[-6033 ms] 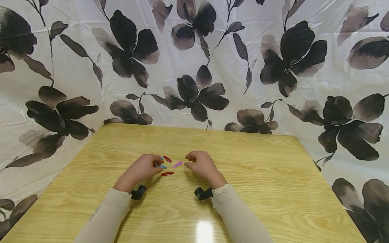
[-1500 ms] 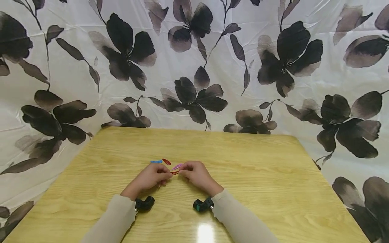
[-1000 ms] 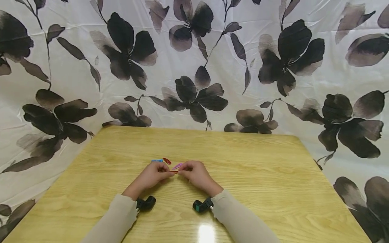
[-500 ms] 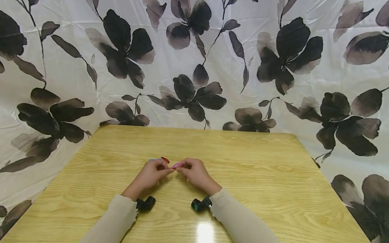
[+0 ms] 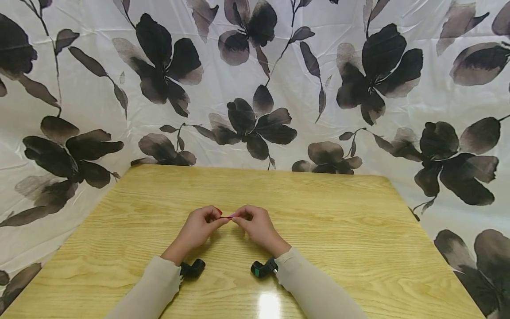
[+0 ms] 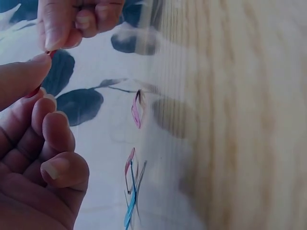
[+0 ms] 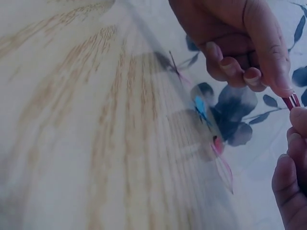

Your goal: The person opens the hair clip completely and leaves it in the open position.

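A red hair clip (image 5: 226, 217) is held between both hands, just above the table. My left hand (image 5: 199, 228) pinches one end between thumb and finger, and my right hand (image 5: 260, 226) pinches the other. Two narrow prongs of the held red clip (image 7: 291, 100) show between the fingertips in the right wrist view. Behind the hands lie a pink hair clip (image 6: 136, 115), a second red hair clip (image 6: 129, 165) and a blue hair clip (image 6: 130, 206). From the head view, the left hand hides the blue one and the fingers partly cover the other two.
The wooden table (image 5: 318, 248) spreads out around the hands, with a bright light reflection near its front edge. White floral cloth (image 5: 275, 79) hangs behind the table and along its sides. A black wrist camera (image 5: 193, 269) sits under the left wrist.
Six seconds ago the left hand was at the blue clip, and the red clip lay on the table. Both hands then gripped the red clip and moved slightly up and away with it.
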Tool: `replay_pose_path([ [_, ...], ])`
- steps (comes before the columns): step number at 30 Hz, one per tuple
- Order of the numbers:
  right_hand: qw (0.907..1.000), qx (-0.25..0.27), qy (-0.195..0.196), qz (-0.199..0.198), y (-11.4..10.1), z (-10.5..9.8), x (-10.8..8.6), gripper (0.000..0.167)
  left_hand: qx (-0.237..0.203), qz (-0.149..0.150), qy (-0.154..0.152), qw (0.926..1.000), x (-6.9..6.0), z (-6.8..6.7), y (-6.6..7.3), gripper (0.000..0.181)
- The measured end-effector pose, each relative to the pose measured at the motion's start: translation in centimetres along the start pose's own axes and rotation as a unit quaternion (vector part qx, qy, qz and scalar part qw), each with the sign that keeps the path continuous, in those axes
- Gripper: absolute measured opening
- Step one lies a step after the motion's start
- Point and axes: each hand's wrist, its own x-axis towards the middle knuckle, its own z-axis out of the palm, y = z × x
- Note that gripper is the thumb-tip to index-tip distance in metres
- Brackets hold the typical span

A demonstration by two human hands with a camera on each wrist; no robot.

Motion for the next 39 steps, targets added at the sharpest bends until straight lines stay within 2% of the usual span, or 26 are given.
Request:
replay_pose_path([
  [24, 0.9973, -0.004, 0.055, -0.047, -0.8, 0.0, -0.2, 0.008, 0.009, 0.023, 0.039, 0.9989, -0.2, 0.2, 1.1, 0.026],
  [39, 0.9959, -0.012, 0.072, -0.054, -0.7, 0.3, -0.2, 0.006, 0.017, 0.018, 0.049, 0.9985, -0.5, 0.4, 1.4, 0.023],
])
